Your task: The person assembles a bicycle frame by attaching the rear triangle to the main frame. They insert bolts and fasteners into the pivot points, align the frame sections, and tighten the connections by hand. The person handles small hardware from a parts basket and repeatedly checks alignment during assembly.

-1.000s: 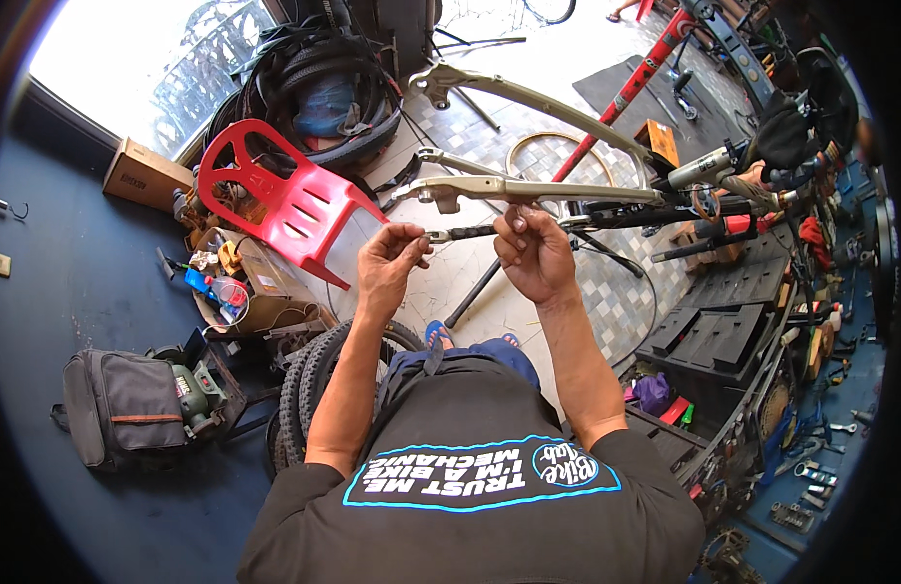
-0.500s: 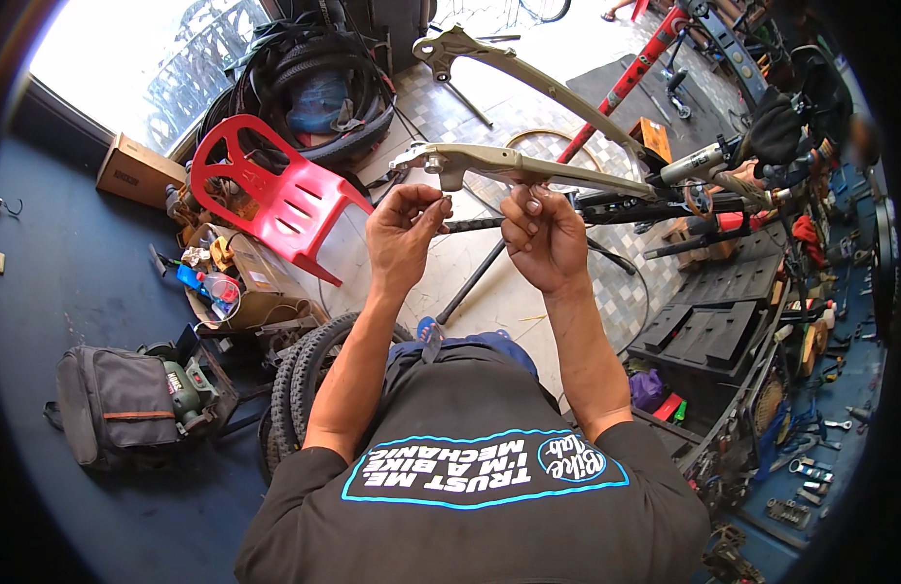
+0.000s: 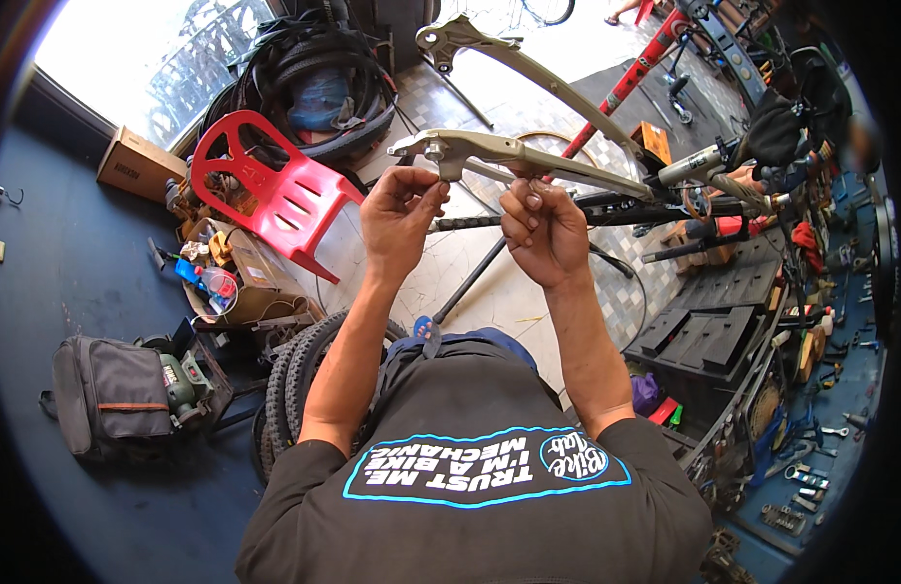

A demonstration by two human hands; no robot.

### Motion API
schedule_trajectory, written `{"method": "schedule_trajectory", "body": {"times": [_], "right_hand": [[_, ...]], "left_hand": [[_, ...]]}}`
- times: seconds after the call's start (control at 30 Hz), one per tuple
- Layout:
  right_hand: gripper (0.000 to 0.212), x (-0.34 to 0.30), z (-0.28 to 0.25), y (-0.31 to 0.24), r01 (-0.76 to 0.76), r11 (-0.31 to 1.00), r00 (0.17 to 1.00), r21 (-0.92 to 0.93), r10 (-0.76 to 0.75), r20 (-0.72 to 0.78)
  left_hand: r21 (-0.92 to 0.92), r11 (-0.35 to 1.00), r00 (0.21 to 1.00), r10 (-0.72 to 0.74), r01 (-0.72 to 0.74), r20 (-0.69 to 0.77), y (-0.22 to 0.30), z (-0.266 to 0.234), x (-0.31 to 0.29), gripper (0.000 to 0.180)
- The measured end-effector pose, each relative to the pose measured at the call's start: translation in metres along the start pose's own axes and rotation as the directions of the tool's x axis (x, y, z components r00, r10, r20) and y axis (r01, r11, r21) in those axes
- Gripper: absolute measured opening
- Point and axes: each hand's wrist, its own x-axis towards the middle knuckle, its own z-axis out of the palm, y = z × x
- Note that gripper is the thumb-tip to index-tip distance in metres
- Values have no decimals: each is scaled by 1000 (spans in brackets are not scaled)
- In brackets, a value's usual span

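Note:
The rear end of a champagne-coloured bicycle frame points to the left, its lower stay (image 3: 558,168) running just above my hands and its upper stay (image 3: 558,94) beyond. My left hand (image 3: 397,219) is closed in a pinch, thumb and fingertips right beneath the tab at the lower stay's end. Whatever lies between them is hidden. Curled up against the underside of the same stay, my right hand (image 3: 543,234) has its fingertips at a reddish spot; I cannot make out what it pinches. A black chain (image 3: 470,222) stretches between the two hands.
A red repair stand (image 3: 626,78) rises behind the frame. At left are a red plastic chair (image 3: 295,200), hanging tyres (image 3: 319,92), a filled cardboard box (image 3: 251,268) and a grey bag (image 3: 115,389). Black tool trays (image 3: 708,331) and a tool-covered wall (image 3: 810,457) line the right.
My left hand has shifted slightly up and left, its fingertips now closer under the stay's tab. A small silvery part at those fingertips no longer shows. My right hand stays almost still.

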Motion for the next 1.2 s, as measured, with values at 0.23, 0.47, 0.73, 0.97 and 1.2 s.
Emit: {"method": "schedule_trajectory", "body": {"times": [0.23, 0.47, 0.73, 0.97, 1.2], "right_hand": [[15, 0, 2, -2, 10, 1000, 1000, 9, -10, 24], [22, 0, -1, -2, 5, 999, 997, 35, -8, 79], [25, 2, -26, -1, -8, 909, 999, -418, -11, -43], [20, 40, -35, 23, 28, 573, 953, -819, -263, -152], [21, 51, -18, 29, 55, 425, 973, -903, -225, -46]], "left_hand": [[14, 999, 999, 45, -45, 25, 3, 6, 5, 26], [88, 996, 995, 22, -31, 94, 8, 3, 10, 27], [165, 986, 990, -49, 27, 134, 9, -5, 13, 22], [102, 994, 986, -57, 41, 158, -1, -14, 13, 20], [-20, 999, 983, -39, 43, 180, -3, -11, 12, 27]]}}
